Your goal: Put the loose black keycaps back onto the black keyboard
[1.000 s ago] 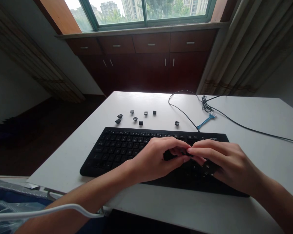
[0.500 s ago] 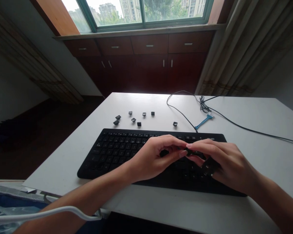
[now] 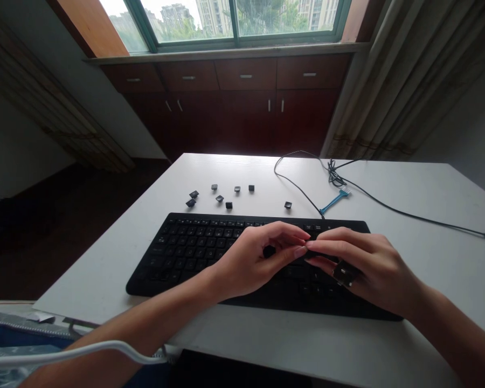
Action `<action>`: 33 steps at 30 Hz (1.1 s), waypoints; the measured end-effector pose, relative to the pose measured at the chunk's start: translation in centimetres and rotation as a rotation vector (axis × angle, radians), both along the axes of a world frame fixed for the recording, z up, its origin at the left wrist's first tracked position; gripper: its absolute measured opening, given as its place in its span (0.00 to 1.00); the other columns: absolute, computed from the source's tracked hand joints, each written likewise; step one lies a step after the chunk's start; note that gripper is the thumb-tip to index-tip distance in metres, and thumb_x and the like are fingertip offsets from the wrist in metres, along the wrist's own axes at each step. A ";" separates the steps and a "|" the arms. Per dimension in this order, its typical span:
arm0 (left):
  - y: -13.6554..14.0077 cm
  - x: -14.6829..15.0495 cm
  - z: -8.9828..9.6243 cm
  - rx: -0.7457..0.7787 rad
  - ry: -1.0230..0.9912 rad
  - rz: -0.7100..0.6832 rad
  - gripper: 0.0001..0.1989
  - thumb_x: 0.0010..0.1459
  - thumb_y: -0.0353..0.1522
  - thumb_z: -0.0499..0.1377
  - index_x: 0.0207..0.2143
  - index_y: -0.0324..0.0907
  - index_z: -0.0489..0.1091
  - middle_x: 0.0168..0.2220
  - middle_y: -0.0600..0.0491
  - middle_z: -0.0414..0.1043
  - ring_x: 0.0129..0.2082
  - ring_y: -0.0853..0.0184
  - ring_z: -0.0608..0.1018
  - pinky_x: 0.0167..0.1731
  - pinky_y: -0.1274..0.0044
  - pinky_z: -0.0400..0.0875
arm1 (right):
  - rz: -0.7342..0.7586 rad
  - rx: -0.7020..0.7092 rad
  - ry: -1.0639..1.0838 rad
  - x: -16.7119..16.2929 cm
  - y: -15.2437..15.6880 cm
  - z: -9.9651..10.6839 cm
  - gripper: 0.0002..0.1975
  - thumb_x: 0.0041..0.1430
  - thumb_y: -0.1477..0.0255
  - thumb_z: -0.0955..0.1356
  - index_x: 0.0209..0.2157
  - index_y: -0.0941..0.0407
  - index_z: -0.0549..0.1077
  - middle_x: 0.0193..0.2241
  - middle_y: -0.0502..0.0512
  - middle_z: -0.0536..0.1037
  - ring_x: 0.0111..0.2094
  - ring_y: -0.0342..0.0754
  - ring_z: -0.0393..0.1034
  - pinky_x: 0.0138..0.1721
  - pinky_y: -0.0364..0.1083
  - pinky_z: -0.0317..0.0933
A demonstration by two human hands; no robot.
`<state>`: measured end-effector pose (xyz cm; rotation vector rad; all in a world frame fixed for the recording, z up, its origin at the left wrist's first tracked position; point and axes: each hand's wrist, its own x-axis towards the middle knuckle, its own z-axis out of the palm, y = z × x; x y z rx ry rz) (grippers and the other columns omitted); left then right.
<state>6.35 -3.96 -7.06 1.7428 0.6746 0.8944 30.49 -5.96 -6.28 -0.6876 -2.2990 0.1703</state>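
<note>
The cupboard (image 3: 218,124) by the wall is biggest. Its drawers (image 3: 246,75) and doors are all shut, so I can't see what is inside. Next is the white table (image 3: 113,258). At its near left corner is some blue cloth (image 3: 44,339) with clear plastic on it; I can't tell if it is a bag.

The black keyboard (image 3: 202,242) lies flat on the table, under both hands. A push from an arm could make it slide. Its black cord (image 3: 335,175) lies in a loose bundle behind, and a pull could drag it.

The left hand (image 3: 253,261) has its thumb and pointer finger nearly together. Its tips meet the right hand's tips; I can't tell if they pinch anything. The right hand (image 3: 366,264) is curled, with its lower fingers around a dark block (image 3: 345,274). If those fingers loosen, the block might drop.

A little blue brush (image 3: 334,200) lies past the keyboard, near the cord. Smallest are eight loose keys (image 3: 228,205), out on the table in no box or cup. They look alike, so they could get mixed up, and a bump might scatter them.
</note>
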 end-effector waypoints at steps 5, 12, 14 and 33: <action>-0.2 0.0 0.1 0.034 0.007 -0.063 0.14 0.68 0.32 0.61 0.54 0.39 0.72 0.47 0.50 0.80 0.46 0.67 0.82 0.48 0.77 0.78 | -0.017 0.017 0.022 0.3 0.3 0.5 0.12 0.60 0.82 0.73 0.46 0.58 0.79 0.45 0.58 0.81 0.41 0.43 0.78 0.39 0.40 0.71; -0.4 -0.1 0.0 0.253 0.155 -0.001 0.13 0.67 0.32 0.62 0.53 0.42 0.73 0.46 0.54 0.80 0.40 0.72 0.80 0.44 0.79 0.75 | -0.229 0.034 0.053 4.4 -2.8 1.2 0.16 0.58 0.83 0.75 0.45 0.52 0.80 0.44 0.54 0.83 0.41 0.48 0.80 0.44 0.46 0.74; -0.6 -0.1 -0.2 0.306 0.199 -0.003 0.11 0.66 0.32 0.62 0.51 0.43 0.74 0.45 0.54 0.79 0.40 0.72 0.79 0.43 0.79 0.75 | -0.304 0.024 0.052 5.8 -4.7 0.5 0.19 0.56 0.81 0.76 0.48 0.52 0.79 0.43 0.54 0.84 0.37 0.48 0.79 0.40 0.47 0.74; -0.5 0.0 -0.3 0.443 0.223 -0.081 0.07 0.67 0.28 0.60 0.44 0.42 0.77 0.47 0.50 0.77 0.46 0.69 0.79 0.49 0.79 0.76 | -0.300 -0.039 -0.106 8.2 -7.8 -2.4 0.22 0.59 0.82 0.74 0.55 0.54 0.76 0.48 0.57 0.83 0.46 0.49 0.80 0.49 0.46 0.75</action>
